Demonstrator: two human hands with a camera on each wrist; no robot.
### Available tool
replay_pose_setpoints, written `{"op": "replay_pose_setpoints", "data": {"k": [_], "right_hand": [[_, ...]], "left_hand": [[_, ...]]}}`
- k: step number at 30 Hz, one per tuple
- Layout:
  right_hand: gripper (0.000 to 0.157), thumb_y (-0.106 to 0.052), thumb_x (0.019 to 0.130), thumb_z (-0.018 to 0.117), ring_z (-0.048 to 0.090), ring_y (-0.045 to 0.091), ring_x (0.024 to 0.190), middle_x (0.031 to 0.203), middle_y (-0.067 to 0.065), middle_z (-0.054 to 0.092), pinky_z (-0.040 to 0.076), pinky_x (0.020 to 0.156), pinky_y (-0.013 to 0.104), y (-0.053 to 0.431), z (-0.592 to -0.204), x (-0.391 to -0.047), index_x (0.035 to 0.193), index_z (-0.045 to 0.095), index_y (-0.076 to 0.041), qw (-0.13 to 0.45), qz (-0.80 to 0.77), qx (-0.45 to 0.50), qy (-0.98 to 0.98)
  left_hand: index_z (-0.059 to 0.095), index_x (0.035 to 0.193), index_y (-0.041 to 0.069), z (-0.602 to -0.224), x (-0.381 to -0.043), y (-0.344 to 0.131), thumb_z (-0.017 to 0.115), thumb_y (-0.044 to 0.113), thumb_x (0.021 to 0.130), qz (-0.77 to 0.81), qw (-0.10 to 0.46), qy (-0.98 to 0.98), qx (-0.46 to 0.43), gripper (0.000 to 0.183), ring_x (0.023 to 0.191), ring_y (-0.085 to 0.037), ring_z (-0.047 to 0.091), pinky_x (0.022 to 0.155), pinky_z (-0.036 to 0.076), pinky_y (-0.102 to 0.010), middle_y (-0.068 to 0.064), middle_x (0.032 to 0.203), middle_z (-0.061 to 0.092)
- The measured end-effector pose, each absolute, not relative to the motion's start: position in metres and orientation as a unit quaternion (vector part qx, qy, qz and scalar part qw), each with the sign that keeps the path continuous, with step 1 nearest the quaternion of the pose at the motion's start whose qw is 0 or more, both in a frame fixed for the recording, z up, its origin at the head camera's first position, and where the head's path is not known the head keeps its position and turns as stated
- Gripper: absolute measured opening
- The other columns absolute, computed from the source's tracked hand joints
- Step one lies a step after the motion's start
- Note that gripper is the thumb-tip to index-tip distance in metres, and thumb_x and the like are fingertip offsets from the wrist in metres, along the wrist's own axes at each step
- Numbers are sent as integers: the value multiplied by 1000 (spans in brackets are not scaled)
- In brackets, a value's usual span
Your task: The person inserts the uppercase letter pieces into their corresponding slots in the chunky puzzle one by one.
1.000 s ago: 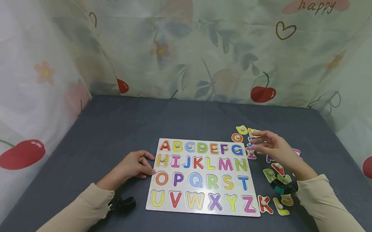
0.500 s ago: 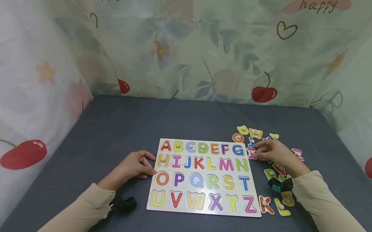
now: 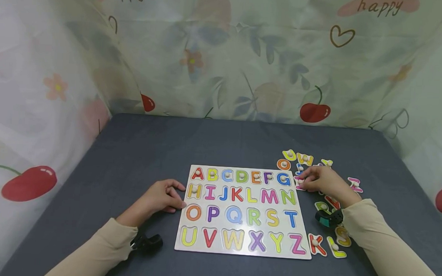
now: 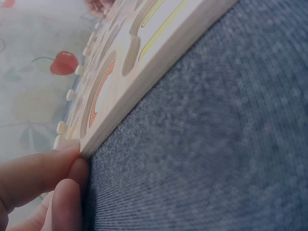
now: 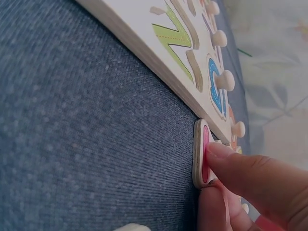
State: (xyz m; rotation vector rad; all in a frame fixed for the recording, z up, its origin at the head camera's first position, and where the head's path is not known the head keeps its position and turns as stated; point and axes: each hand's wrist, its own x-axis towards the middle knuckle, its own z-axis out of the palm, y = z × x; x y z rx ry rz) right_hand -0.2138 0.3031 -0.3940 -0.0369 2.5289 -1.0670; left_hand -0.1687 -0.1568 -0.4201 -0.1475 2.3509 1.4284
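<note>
A white alphabet puzzle board [image 3: 244, 222] lies on the dark cloth, knobbed letters A to H sitting in its recesses. My left hand [image 3: 163, 195] rests at the board's left edge, fingertips touching it beside H and O; in the left wrist view the fingertips [image 4: 72, 147] meet the wooden edge. At the board's right edge, my right hand [image 3: 325, 183] pinches a pink letter I puzzle piece [image 5: 206, 151], thumb on its face and a finger against its side. In the head view the fingers hide part of that piece [image 3: 299, 184].
Loose knobbed letters lie right of the board, among them an orange O [image 3: 283, 164], yellow U [image 3: 289, 154], W [image 3: 305, 159], red K [image 3: 317, 244] and yellow-green L [image 3: 336, 247]. Printed curtains [image 3: 225, 63] stand around the table [image 3: 191, 140].
My right hand has come down and left onto the pink letter I, and its thumb and fingers have closed on it. The left hand stays at the board's edge.
</note>
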Motion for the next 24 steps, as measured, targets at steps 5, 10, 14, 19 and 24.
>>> {"op": "replay_pose_setpoints", "data": {"k": [5,10,14,19,24], "right_hand": [[27,-17,87,72,61,12,76,86,2,68,53,69,25,302,-394,-214,107,65,1,197,-370,-8,908],[27,-22,87,73,60,14,74,84,1,69,51,67,27,304,-393,-214,103,67,-1,184,-345,-11,920],[31,-28,85,75,60,15,72,83,1,68,49,63,30,304,-387,-213,101,69,-2,163,-326,-12,931],[31,-29,85,75,62,19,75,85,3,69,49,64,31,295,-373,-212,102,70,-3,140,-335,-10,932],[31,-28,86,75,66,21,82,89,4,71,55,75,34,272,-360,-211,102,70,-3,134,-358,-35,923]], "left_hand": [[59,113,2,-420,-169,-156,84,6,72,510,193,837,-49,48,60,-14,59,55,53,-27,-5,73,63],[59,113,2,-420,-169,-156,84,6,72,510,194,837,-47,49,60,-14,59,54,53,-27,-5,73,63],[59,113,2,-420,-169,-155,84,6,72,508,193,838,-48,48,60,-14,59,54,53,-27,-5,73,63],[59,113,2,-418,-168,-155,84,5,73,506,193,839,-48,47,60,-14,58,54,52,-27,-5,73,62],[59,113,1,-418,-168,-156,83,5,73,508,193,838,-45,47,59,-14,58,53,52,-27,-5,73,62]]}}
